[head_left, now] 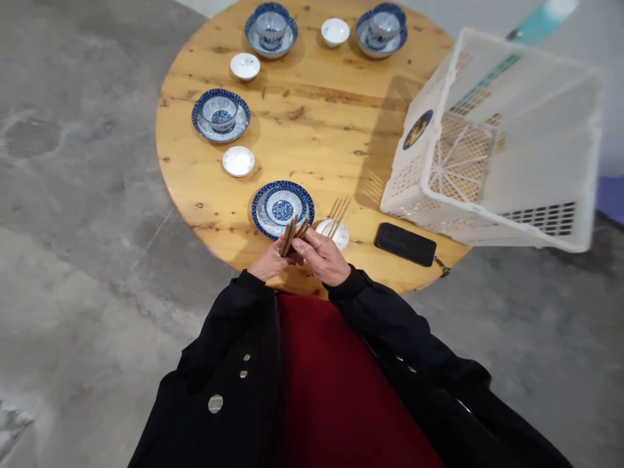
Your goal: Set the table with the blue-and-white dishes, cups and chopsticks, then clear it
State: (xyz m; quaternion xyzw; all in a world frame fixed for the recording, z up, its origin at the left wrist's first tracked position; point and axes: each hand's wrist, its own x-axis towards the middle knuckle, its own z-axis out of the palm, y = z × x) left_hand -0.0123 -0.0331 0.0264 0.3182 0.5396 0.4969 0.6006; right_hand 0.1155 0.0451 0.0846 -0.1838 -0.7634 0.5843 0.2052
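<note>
My left hand [271, 260] is closed around a bunch of brown chopsticks [289, 238], held upright over the table's near edge. Touching the same bunch, my right hand [320, 255] has its thumb and fingers pinched on some of the sticks. Just beyond both hands a blue-rimmed plate [257, 207] carries a patterned bowl [283, 209]; the hands cover part of its near rim. To the right of it, several more chopsticks [339, 218] lean across a small white dish [342, 238], partly hidden by my right hand.
A tall white plastic crate [414, 156] stands at the right of the round wooden table [312, 136]. In front of it lies a black phone [405, 244] with a strap. Blue-patterned plates [197, 123] with bowls [220, 114] and small white dishes [238, 161] line the left and far rim.
</note>
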